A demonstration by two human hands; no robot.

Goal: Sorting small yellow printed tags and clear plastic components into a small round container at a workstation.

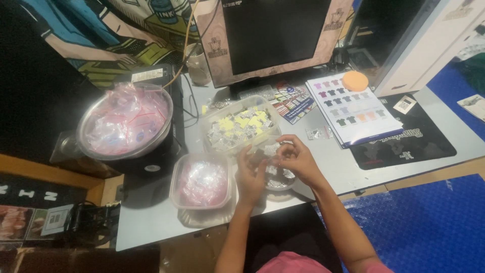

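Here, your left hand (251, 172) and right hand (298, 157) meet over a small bowl (279, 178) at the near edge of the tabletop (434, 132). The fingers of both are pinched together on something tiny between them, too small and blurred to name; it looks like one of the little clear packets.

As for progress, you seem to be partway through. The small bowl under your hands holds a shallow layer of shiny little pieces. Just beyond it, the clear rectangular tub (241, 125) is well filled with small packets, yellow and silvery. So plenty looks left to handle.

To the left of your hands, a square clear tub (201, 182) holds pink-tinted little bags. Farther left, the big metal bowl (125, 123) is heaped with more of the same pinkish bags.

One loose packet (318, 133) lies on the tabletop just right of the rectangular tub, near a printed colour chart (353, 108) with an orange sponge disc (355, 81) on its far corner.
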